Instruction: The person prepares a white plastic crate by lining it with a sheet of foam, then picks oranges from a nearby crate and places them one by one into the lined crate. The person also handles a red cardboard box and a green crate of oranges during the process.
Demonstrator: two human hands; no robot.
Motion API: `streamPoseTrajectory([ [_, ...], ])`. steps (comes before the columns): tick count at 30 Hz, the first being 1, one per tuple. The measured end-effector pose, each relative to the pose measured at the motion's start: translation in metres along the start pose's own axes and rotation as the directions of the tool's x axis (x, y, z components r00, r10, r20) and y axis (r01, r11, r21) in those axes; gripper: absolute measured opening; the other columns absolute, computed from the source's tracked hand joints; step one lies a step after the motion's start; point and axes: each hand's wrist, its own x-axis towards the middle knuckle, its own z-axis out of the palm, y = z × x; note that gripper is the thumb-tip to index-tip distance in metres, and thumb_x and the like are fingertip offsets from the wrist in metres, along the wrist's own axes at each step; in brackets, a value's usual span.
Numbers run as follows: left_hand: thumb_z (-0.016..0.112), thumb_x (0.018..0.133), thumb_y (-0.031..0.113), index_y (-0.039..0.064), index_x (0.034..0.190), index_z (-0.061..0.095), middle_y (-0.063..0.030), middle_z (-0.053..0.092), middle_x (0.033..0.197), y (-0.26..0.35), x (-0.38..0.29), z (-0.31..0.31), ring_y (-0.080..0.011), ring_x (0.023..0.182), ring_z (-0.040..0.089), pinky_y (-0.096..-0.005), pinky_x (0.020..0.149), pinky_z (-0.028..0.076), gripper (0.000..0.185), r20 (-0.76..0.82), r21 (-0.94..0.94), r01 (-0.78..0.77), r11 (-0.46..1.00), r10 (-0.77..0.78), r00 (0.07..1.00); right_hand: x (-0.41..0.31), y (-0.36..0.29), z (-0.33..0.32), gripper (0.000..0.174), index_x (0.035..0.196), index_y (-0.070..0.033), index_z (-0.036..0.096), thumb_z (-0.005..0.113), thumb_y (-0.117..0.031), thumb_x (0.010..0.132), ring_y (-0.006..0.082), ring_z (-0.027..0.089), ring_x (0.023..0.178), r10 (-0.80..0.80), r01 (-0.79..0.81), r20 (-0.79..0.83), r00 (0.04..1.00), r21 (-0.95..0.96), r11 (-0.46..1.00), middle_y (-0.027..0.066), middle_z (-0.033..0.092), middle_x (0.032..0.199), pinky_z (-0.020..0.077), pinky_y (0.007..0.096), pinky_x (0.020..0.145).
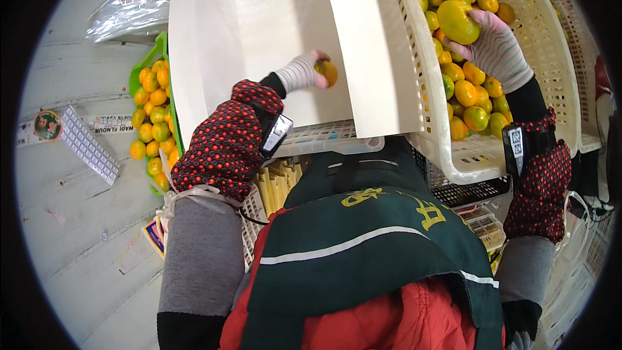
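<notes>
My left hand [302, 72], in a striped fingerless glove, grips a small orange-green mandarin [327, 73]. It hangs over white paper [277, 24] that lines a clear plastic crate [335, 142] in front of me. Between the fingers of my right hand [496, 51], gloved alike, is a larger yellow-green mandarin [457, 22]. That hand is above a cream perforated crate [544, 53] holding many mandarins [465, 92] in orange and green. A wide flap of the paper [371, 58] hangs over the side nearest the cream crate.
Left of the lined crate, a green basket [148, 58] holds more mandarins [154, 107]. Clear plastic bags [133, 14] lie behind it. A strip of small labels [91, 145] and a round sticker [47, 124] are on the pale surface. A black crate [469, 192] sits below the cream one.
</notes>
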Motion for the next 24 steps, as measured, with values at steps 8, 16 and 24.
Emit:
streamPoseTrajectory([
  [8, 0.046, 0.101, 0.032, 0.009, 0.114, 0.06, -0.0129, 0.066, 0.113, 0.015, 0.015, 0.066, -0.026, 0.104, 0.063, -0.0449, 0.088, 0.054, 0.03, 0.493, -0.865, 0.5, -0.03, -0.235, 0.838, 0.001, -0.006, -0.043, 0.058, 0.13, -0.005, 0.051, 0.061, -0.045, 0.088, 0.0297, 0.065, 0.098, -0.048, 0.083, -0.179, 0.983, 0.196, 0.977, 0.0158, 0.063, 0.118, 0.0595, 0.0371, 0.077],
  [16, 0.059, 0.086, 0.044, 0.01, 0.116, 0.065, -0.016, 0.065, 0.117, -0.001, 0.014, 0.098, -0.0347, 0.107, 0.06, -0.0413, 0.096, 0.046, 0.046, 0.458, 0.267, -0.658, 0.704, 0.508, 0.729, -0.011, -0.02, -0.043, 0.063, 0.132, -0.006, 0.049, 0.045, -0.057, 0.094, 0.0314, 0.068, 0.078, -0.044, 0.067, -0.065, 0.997, 0.433, 0.899, 0.0305, 0.059, 0.113, 0.0608, 0.0364, 0.058],
  [24, 0.065, 0.083, 0.039, 0.008, 0.122, 0.06, -0.0161, 0.063, 0.12, -0.012, 0.009, 0.1, -0.0316, 0.11, 0.06, -0.04, 0.097, 0.046, 0.05, 0.481, 0.204, -0.632, 0.747, 0.486, 0.73, -0.008, -0.028, -0.026, 0.072, 0.128, -0.008, 0.053, 0.047, -0.068, 0.089, 0.0244, 0.061, 0.067, -0.055, -0.004, 0.1, 0.993, 0.508, 0.862, 0.0256, 0.06, 0.107, 0.0549, 0.0324, 0.053],
])
